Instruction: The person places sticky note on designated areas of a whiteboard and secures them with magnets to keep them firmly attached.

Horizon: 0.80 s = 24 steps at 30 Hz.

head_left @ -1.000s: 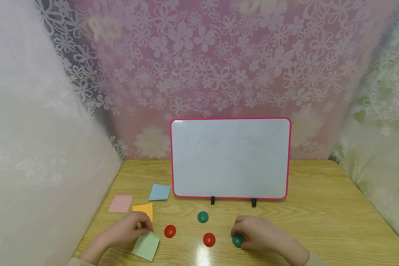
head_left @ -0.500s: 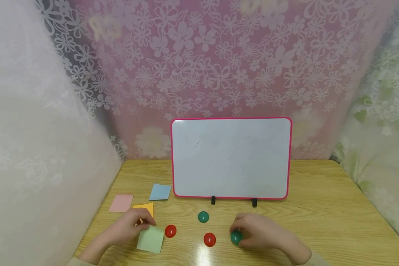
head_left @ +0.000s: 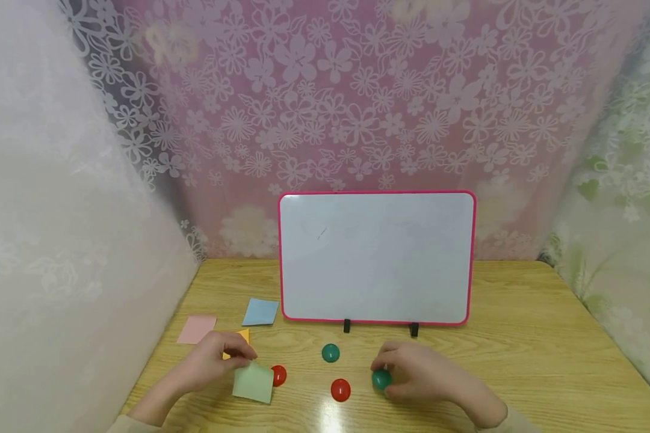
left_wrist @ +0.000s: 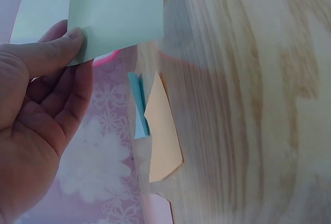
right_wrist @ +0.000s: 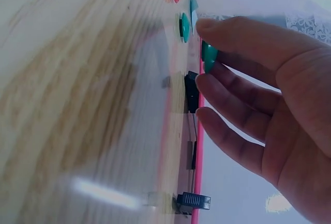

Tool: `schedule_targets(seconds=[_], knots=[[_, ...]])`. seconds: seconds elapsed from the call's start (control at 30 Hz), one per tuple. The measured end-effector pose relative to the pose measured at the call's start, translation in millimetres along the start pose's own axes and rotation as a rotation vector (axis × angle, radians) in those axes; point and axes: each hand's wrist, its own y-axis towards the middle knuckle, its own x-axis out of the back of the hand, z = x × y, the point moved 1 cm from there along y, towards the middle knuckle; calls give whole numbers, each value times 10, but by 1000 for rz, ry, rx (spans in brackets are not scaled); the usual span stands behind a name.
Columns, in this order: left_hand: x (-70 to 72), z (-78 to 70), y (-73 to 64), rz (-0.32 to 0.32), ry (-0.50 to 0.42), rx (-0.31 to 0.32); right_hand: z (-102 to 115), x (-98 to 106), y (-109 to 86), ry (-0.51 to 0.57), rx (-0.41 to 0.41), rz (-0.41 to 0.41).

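Observation:
My left hand pinches a pale green sticky note by one corner between thumb and fingers. In the left wrist view the thumb lies over the corner of that note. In the head view it overlaps a red round magnet and hides part of it. At the right, my right hand grips a green round magnet between thumb and fingertips; the right wrist view shows this magnet partly hidden behind the thumb. Another red magnet and another green magnet lie between the hands.
A whiteboard with a pink frame stands at the back on black feet. To the left lie blue, pink and orange sticky notes, the orange one partly behind the left hand. Flowered curtains surround the table.
The left hand has moved up and right, carrying the green note partly over the left red magnet. The right hand has shifted slightly up and left with its green magnet.

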Motion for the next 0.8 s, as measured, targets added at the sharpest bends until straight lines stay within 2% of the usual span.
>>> schedule_targets(seconds=[0.27,0.57,0.8], knots=[[-32,-148,120,-91,-26,39,-3,62,15,11,18,-64],[-136,-262,292,-179,-32,29,-4,103,30,-17,54,-120],[-176,-355,456,-222,30,98,38,152,10,-54,98,-217]])
